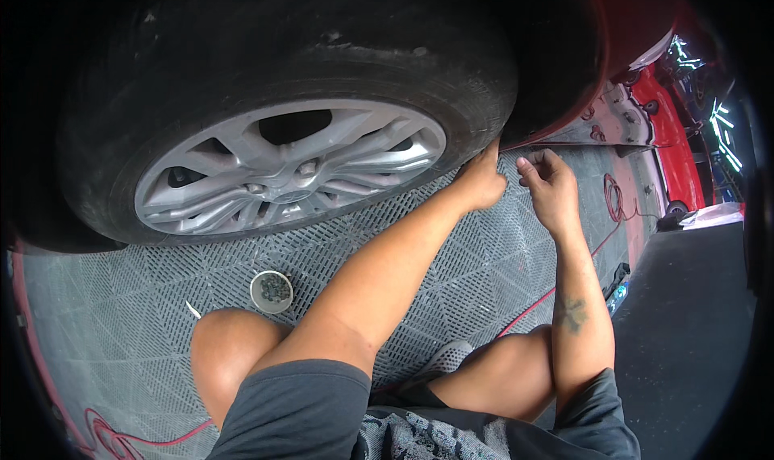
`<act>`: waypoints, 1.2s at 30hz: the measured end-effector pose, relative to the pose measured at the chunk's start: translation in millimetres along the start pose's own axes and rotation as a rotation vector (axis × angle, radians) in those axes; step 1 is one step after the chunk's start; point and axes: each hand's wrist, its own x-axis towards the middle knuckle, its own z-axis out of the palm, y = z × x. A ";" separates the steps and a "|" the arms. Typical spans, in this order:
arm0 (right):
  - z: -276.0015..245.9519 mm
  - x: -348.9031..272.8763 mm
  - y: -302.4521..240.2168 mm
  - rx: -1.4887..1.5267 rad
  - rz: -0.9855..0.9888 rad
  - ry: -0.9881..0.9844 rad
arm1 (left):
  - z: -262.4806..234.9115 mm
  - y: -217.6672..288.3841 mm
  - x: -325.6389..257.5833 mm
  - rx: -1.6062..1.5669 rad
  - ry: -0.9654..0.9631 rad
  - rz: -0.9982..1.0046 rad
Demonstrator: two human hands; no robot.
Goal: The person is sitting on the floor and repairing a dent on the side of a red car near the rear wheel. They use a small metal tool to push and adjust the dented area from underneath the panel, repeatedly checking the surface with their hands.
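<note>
A car's front or rear wheel fills the upper left, its black tire (pixel 484 97) around a silver multi-spoke rim (pixel 242 149). At the tire's right edge is my left hand (pixel 482 182), one finger pointing up beside the rubber and the others curled in. What those fingers hold, if anything, is hidden. Just to its right, apart from it, my right hand (pixel 552 190) is raised below the red body panel (pixel 637 16). Its thumb and forefinger are bent toward each other; anything between them is too small to make out.
A small round cup (pixel 271 291) with dark bits inside stands on the grey grated floor (pixel 451 299), near my left knee. A white pointed piece (pixel 193 309) lies beside it. A red hose (pixel 532 305) crosses the floor. Another red vehicle (pixel 673 137) is at the right, beyond a dark surface (pixel 685 323).
</note>
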 end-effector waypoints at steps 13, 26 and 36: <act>17.4 15.7 -11.4 -0.418 -0.026 0.196 | 3.7 -4.1 6.6 -0.109 0.004 0.027; 18.3 20.3 -10.5 -0.322 0.002 0.252 | -6.3 -18.4 -34.5 0.253 -0.151 -0.175; 21.5 21.1 2.6 -0.296 -0.139 0.269 | 19.5 120.8 -20.5 -0.339 0.683 0.429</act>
